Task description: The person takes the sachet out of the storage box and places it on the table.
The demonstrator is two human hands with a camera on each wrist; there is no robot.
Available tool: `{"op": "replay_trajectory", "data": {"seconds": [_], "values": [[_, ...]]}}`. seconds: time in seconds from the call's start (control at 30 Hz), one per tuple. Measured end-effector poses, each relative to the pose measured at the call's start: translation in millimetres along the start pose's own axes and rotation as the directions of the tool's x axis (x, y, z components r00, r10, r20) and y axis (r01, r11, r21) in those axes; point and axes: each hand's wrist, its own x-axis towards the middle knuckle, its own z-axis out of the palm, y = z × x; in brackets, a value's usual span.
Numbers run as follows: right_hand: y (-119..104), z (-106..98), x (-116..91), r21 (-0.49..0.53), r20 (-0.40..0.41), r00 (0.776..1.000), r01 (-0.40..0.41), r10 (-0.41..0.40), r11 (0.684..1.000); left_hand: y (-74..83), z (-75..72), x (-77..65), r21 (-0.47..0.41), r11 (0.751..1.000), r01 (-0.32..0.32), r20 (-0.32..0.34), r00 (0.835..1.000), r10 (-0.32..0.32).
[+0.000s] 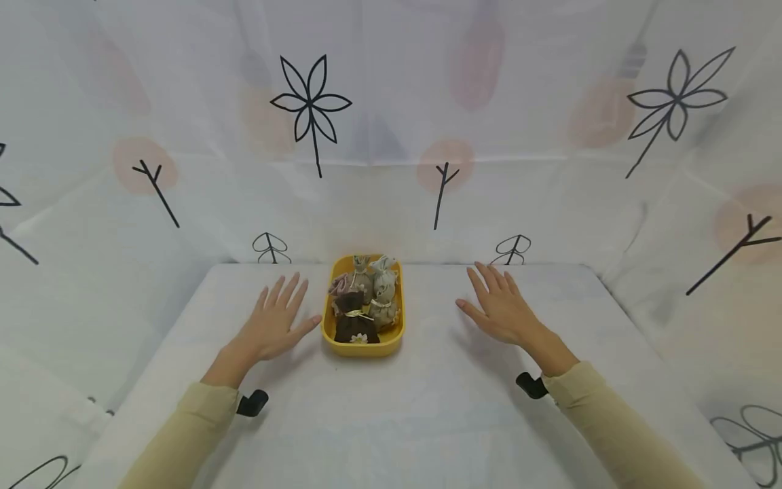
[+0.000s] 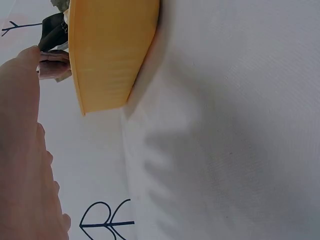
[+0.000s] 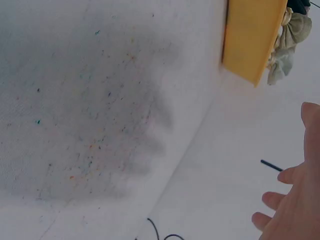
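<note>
A yellow plastic tub (image 1: 363, 350) stands toward the back of the white table, filled with several small cloth drawstring pouches. In front lies a dark brown pouch (image 1: 351, 326) with a ribbon tie and a small flower; behind and beside it are a beige pouch (image 1: 383, 312), a grey-green one and a pinkish one (image 1: 339, 285). My left hand (image 1: 273, 326) hovers left of the tub, palm down with fingers spread, its thumb tip close to the tub's side. To the right, farther from the tub, my right hand (image 1: 497, 309) is held above the table, fingers spread. Both hands hold nothing.
The table (image 1: 427, 414) has a white cloth, with small coloured specks (image 3: 100, 147) in the right wrist view. White curtains (image 1: 379, 204) with black flower and twig drawings hang behind and at the sides. A black strap piece (image 1: 252, 403) shows at each wrist.
</note>
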Motion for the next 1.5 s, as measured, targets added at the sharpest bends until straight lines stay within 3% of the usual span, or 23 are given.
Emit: {"op": "replay_trajectory", "data": {"seconds": [0.27,0.53,0.87,1.1,1.5], "values": [[-15,16,5,0.062,-0.02,0.999,0.049,-0.048,0.997,7.5,3.8,-5.6,-0.083,0.997,0.002,0.014,1.0,-0.001],[-33,21,9,0.136,-0.014,0.998,0.065,-0.064,0.989,14.7,4.8,-4.5,-0.1,0.995,-0.018,0.003,1.0,0.018],[-48,23,19,0.312,-0.029,0.997,0.08,-0.075,0.947,21.3,16.5,1.4,-0.184,0.983,-0.02,0.001,1.0,0.021],[-59,30,25,0.373,-0.031,0.998,0.068,-0.061,0.925,31.1,20.5,-0.3,-0.219,0.976,0.006,0.027,1.0,0.0],[-83,42,37,0.418,-0.07,0.995,0.095,-0.073,0.904,36.0,26.0,1.0,-0.231,0.973,-0.005,0.033,0.999,0.012]]}}
